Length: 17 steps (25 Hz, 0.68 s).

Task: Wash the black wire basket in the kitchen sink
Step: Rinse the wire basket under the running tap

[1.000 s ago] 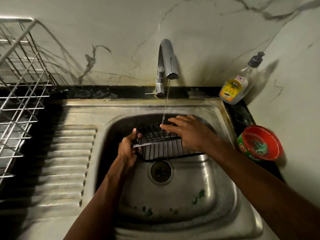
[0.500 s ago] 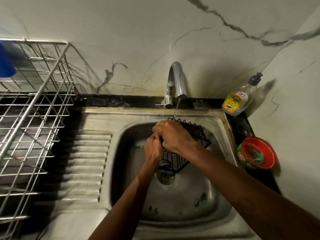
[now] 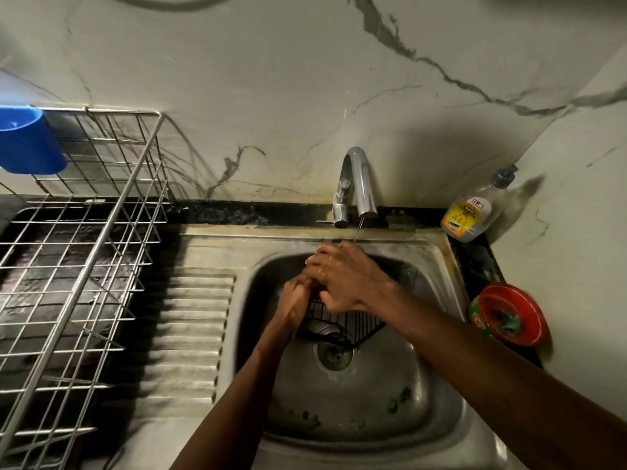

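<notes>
The black wire basket [image 3: 353, 325] hangs tilted over the steel sink [image 3: 437, 398], its lower corner just above the drain [image 3: 334, 355]. My left hand [image 3: 293, 305] grips its left edge from below. My right hand [image 3: 342, 278] is closed over its top edge and hides most of the upper part. A thin stream of water runs from the chrome tap [image 3: 359, 184] onto the back of my right hand. Both hands look wet.
A steel dish rack [image 3: 78, 266] with a blue cup [image 3: 29, 140] stands at the left, beside the ribbed drainboard [image 3: 196, 334]. A soap bottle [image 3: 475, 212] and a red-rimmed tub [image 3: 509, 315] sit on the right ledge. Green scraps lie in the sink bottom.
The basket went from lying flat under the stream to tilted up on a corner. My hands came together at its top edge. The view has shifted upward and left.
</notes>
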Each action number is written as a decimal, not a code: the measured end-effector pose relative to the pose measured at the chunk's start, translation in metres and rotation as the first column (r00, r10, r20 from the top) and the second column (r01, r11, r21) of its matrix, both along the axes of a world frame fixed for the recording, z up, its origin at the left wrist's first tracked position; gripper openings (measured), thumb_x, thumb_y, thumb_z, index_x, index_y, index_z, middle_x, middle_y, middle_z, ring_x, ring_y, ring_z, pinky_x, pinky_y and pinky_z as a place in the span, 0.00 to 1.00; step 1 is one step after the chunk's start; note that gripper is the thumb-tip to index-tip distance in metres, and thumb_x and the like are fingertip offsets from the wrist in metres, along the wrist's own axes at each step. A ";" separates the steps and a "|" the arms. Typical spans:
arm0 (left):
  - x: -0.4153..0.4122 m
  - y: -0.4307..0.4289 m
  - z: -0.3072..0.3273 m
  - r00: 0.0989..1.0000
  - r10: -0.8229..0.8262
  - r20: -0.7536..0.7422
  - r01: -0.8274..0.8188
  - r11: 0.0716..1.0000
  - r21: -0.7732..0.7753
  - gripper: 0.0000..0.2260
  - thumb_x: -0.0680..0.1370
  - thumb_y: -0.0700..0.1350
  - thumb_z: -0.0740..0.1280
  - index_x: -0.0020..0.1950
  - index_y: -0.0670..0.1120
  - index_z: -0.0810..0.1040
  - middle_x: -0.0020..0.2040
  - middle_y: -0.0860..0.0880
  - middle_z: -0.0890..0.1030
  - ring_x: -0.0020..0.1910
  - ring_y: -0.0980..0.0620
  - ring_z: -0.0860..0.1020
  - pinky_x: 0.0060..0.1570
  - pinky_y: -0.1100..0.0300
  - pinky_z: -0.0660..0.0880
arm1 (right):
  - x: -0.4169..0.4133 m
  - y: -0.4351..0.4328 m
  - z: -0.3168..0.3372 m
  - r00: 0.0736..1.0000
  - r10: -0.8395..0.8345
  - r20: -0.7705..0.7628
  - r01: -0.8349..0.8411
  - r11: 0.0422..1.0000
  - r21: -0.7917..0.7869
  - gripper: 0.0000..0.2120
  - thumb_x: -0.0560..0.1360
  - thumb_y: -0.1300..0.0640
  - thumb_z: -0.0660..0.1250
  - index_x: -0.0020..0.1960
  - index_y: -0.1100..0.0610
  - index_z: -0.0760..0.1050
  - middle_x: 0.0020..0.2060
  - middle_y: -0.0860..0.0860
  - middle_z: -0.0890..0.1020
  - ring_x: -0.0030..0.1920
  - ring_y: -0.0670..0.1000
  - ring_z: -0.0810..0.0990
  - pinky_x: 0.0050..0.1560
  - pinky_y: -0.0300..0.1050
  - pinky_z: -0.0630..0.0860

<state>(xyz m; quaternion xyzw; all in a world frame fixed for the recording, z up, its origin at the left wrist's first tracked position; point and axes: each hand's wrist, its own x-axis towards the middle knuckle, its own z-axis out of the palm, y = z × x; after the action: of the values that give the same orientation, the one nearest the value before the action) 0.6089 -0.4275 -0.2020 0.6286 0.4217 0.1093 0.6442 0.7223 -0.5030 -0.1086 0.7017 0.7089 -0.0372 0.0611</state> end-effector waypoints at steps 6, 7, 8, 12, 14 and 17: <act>0.001 -0.008 0.032 0.990 0.053 0.131 -0.018 0.967 -0.252 0.18 0.85 0.53 0.56 0.60 0.49 0.83 0.53 0.49 0.87 0.53 0.54 0.84 0.53 0.58 0.79 | 0.014 -0.016 -0.026 0.914 -0.254 -0.315 0.230 0.967 -0.113 0.44 0.74 0.30 0.63 0.82 0.48 0.50 0.81 0.50 0.56 0.79 0.52 0.56 0.79 0.57 0.54; 0.000 -0.010 0.035 0.991 0.055 0.123 -0.022 0.965 -0.260 0.17 0.85 0.55 0.55 0.58 0.53 0.83 0.50 0.52 0.87 0.49 0.58 0.84 0.50 0.61 0.79 | 0.012 -0.014 -0.027 0.921 -0.242 -0.306 0.221 0.970 -0.101 0.45 0.75 0.30 0.62 0.82 0.48 0.48 0.81 0.50 0.55 0.80 0.52 0.55 0.79 0.58 0.52; 0.000 -0.011 0.034 0.993 0.046 0.109 -0.015 0.962 -0.272 0.16 0.85 0.55 0.55 0.55 0.56 0.83 0.46 0.56 0.87 0.46 0.63 0.84 0.46 0.64 0.77 | 0.011 -0.010 -0.028 0.924 -0.238 -0.298 0.216 0.971 -0.107 0.46 0.74 0.29 0.61 0.82 0.48 0.46 0.81 0.50 0.54 0.80 0.52 0.53 0.80 0.59 0.50; -0.005 -0.006 0.043 0.995 0.020 0.101 0.017 0.936 -0.351 0.13 0.85 0.50 0.56 0.55 0.58 0.80 0.46 0.60 0.84 0.45 0.65 0.80 0.42 0.63 0.72 | 0.016 0.004 -0.028 0.916 -0.245 -0.318 0.193 0.963 -0.188 0.46 0.73 0.27 0.60 0.82 0.46 0.46 0.82 0.50 0.53 0.81 0.52 0.50 0.80 0.59 0.47; -0.003 -0.003 0.048 0.999 -0.003 0.049 0.020 0.938 -0.347 0.11 0.83 0.49 0.60 0.58 0.54 0.82 0.49 0.54 0.85 0.47 0.57 0.81 0.43 0.58 0.73 | 0.020 0.001 -0.029 0.913 -0.223 -0.341 0.174 0.970 -0.170 0.42 0.75 0.30 0.61 0.82 0.45 0.50 0.81 0.48 0.55 0.80 0.51 0.52 0.79 0.59 0.48; 0.008 -0.001 0.045 0.997 0.040 -0.065 -0.051 0.984 -0.172 0.11 0.73 0.52 0.69 0.50 0.49 0.86 0.46 0.49 0.87 0.48 0.49 0.83 0.51 0.50 0.80 | 0.025 -0.009 -0.029 0.896 -0.185 -0.404 0.199 0.980 -0.008 0.33 0.76 0.36 0.63 0.78 0.46 0.65 0.76 0.49 0.68 0.76 0.49 0.64 0.77 0.59 0.59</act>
<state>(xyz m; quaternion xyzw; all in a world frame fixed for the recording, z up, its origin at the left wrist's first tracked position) 0.6170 -0.4286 -0.1569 0.5632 0.4635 0.0673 0.6807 0.7474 -0.5125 -0.1374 0.7463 0.6342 -0.1746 -0.1016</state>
